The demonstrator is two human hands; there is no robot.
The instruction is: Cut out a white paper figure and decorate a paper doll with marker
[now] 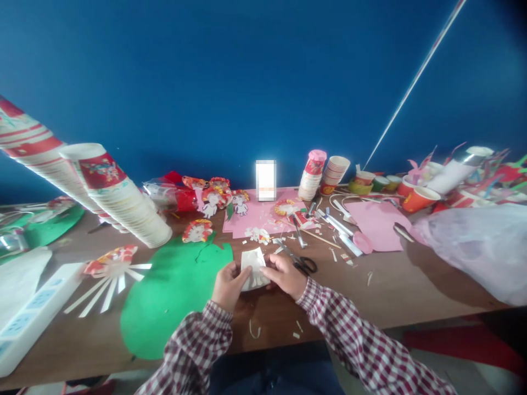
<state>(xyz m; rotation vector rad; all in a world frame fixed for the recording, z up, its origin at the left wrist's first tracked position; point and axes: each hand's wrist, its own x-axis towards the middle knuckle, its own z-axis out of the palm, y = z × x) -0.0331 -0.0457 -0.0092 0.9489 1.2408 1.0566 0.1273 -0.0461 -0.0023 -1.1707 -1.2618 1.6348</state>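
"Maroon-and-white checked cloth sleeves (362, 340) are reaching in from the near edge; hands?"

"L hand (229, 285) & R hand (289, 277) are both pinching a white, roughly oblong paper piece (252, 263), one per side; it's sitting btwn them, over the brown, wood-look tabletop (370, 296); neither's nearer."

"Long axis?"

"Approx. pointing away from the body; black-handled metal scissors (303, 265) are lying just past R hand; rounded green paper sheet (164, 302) is lying L."
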